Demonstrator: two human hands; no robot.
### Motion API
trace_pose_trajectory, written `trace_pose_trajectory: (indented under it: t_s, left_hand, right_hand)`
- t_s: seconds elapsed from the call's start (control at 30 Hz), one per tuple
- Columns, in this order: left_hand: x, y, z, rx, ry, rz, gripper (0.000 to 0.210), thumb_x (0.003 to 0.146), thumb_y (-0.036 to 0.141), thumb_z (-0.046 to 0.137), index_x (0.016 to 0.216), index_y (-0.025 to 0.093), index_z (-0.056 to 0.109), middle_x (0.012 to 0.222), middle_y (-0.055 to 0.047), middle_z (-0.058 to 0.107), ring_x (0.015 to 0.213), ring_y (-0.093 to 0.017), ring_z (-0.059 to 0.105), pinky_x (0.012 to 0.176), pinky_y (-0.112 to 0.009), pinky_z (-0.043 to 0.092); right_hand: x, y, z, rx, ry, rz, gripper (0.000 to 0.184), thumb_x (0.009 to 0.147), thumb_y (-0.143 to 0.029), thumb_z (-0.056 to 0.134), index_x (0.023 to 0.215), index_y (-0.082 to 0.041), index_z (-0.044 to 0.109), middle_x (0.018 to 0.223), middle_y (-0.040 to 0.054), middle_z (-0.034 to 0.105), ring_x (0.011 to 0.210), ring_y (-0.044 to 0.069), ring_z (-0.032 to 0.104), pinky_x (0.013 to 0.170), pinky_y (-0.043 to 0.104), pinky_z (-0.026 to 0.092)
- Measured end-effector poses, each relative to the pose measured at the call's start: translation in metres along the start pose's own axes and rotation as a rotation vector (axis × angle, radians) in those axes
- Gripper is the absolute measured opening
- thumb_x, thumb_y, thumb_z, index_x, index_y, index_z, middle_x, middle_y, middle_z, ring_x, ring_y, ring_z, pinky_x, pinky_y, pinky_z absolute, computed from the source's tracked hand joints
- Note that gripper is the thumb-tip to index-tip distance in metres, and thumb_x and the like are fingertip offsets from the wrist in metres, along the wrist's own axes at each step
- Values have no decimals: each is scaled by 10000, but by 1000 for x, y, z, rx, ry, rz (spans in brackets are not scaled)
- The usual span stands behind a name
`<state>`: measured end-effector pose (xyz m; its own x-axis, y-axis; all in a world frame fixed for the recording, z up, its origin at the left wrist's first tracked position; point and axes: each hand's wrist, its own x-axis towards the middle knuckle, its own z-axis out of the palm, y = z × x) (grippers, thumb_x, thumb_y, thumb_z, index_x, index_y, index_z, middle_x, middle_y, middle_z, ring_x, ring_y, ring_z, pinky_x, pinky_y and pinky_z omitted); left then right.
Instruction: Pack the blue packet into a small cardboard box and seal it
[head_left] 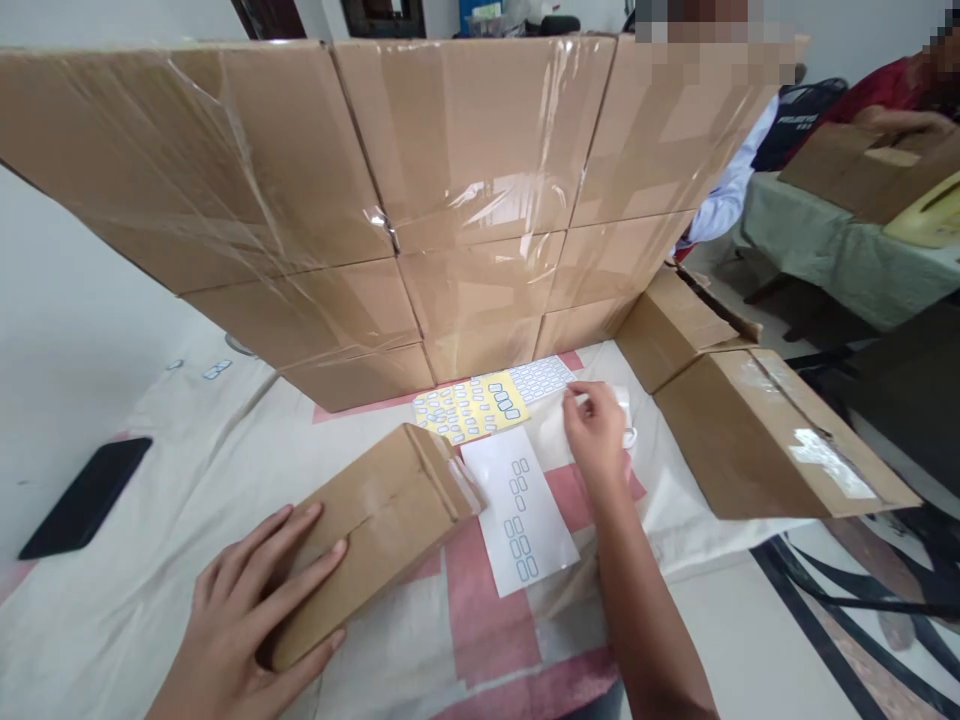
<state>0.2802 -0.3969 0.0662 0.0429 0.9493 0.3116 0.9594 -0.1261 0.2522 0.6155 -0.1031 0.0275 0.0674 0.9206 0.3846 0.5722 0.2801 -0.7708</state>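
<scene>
While left hand (251, 600) lies flat on the box (367, 535), fingers spread and open, pressing down rather than gripping, right hand (596, 430) reaches forward past it to the sheets.

Box: small cardboard carton, lying on its side on the cloth (112, 610), front-left of centre. Long axis diagonal, near-left to far-right. Taped flap end points far-right, toward the white sheet (525, 520); near end sits under the left palm. Left hand clearly nearer; right hand well apart from box, beyond its far end.

Right hand: fingers curled, thumb and fingertips pinched together at the near edge of the blue-label sheet (541, 378). Looks like a small label or sheet corner in the pinch; too small to tell which. Something white under the hand, unclear.

Sheets: white sheet just beside the box's flap end, long axis running away from the body, tilted slightly. Yellow sheet (471, 405) behind it, near the carton wall (420, 200), left of the right hand.

Elsewhere: phone (86, 495) far left on the cloth, well apart. Two larger cartons (757, 430) lying at right. Other people seated behind, far right; none of their hands near the work.
</scene>
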Motion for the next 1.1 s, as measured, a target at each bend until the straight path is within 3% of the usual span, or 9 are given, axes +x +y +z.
trace_pose_trajectory:
  t_s: [0.1,0.23,0.33,0.5,0.6,0.7,0.83,0.93,1.1]
  left_hand:
    - [19,13,-2,54,-70,87,542,897,394,657,1433,425,579,1617,-43,492,1472,-392,440,1107,-574,357]
    - [31,11,1,43,-69,185,570,895,408,659,1456,405,561,1624,-41,487,1468,-365,436,1048,-507,368]
    - [31,5,5,49,-23,208,564,892,433,658,1448,395,573,1629,-31,484,1456,-356,449,1041,-487,360]
    - [27,1,14,79,62,270,607,863,461,689,1456,416,569,1631,-21,485,1467,-347,441,1041,-475,358]
    - [26,-1,19,87,86,268,582,881,465,668,1455,441,570,1629,-7,491,1466,-343,448,1044,-478,362]
    - [25,-3,23,85,108,235,551,886,508,659,1430,453,595,1618,1,506,1454,-349,468,1057,-483,363]
    - [25,-5,24,98,128,273,596,855,534,698,1435,437,601,1607,-1,521,1441,-348,485,1053,-471,361]
    - [23,-6,23,72,108,248,575,863,496,692,1428,432,607,1609,-9,518,1448,-359,476,1048,-489,363]
    - [20,-7,20,94,56,237,585,871,489,691,1444,436,585,1631,-20,488,1460,-362,450,1046,-508,346]
  right_hand:
    - [4,23,-51,7,221,132,223,857,-372,615,891,-184,731,909,61,699,724,172,557,715,312,459]
    - [18,63,-94,304,-157,657,257,755,-386,673,843,-150,729,665,-3,572,544,109,432,521,259,322]
    - [29,73,-99,412,-357,796,299,732,-397,718,869,-131,713,619,-33,501,470,77,363,442,244,241]
    - [39,62,-89,362,-398,920,232,768,-310,759,726,-165,583,513,-98,350,403,44,248,364,197,168]
    - [44,52,-84,298,-383,969,270,820,-258,764,695,-179,538,456,-121,297,369,37,228,331,177,145]
    - [47,44,-78,236,-335,986,226,871,-215,756,749,-151,576,468,-86,400,366,58,359,310,168,188]
    - [43,36,-69,177,-235,993,168,971,-223,690,856,-130,610,621,-54,579,482,76,574,427,168,467]
    - [34,34,-66,207,-150,928,145,927,-171,688,816,-134,603,632,-9,629,536,135,662,502,246,585]
    - [8,41,-62,320,-15,756,188,808,-177,675,661,-180,558,582,39,635,570,177,691,529,260,616]
